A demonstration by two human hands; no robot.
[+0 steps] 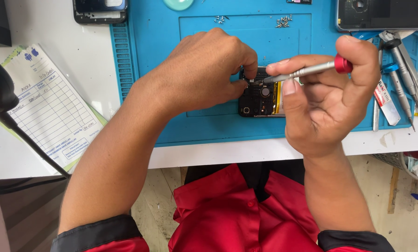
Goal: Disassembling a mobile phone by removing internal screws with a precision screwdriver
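An opened phone [258, 98] with its black circuit board showing lies on the blue work mat [171, 56]. My left hand [204, 70] rests over the phone's left end, with finger and thumb pinched on a small part at its top edge. My right hand [325, 93] holds a thin silver screwdriver [307, 71] with a red cap. Its tip touches the board right beside my left fingertips. Most of the phone's right half is hidden behind my right hand.
Two little heaps of screws [283, 21] lie at the mat's far side. A phone frame [100, 10] sits top left, another device [384, 14] top right. Several screwdrivers and tweezers [400, 65] lie at the right. A printed form pad [45, 102] lies left, beside a black cable [27, 144].
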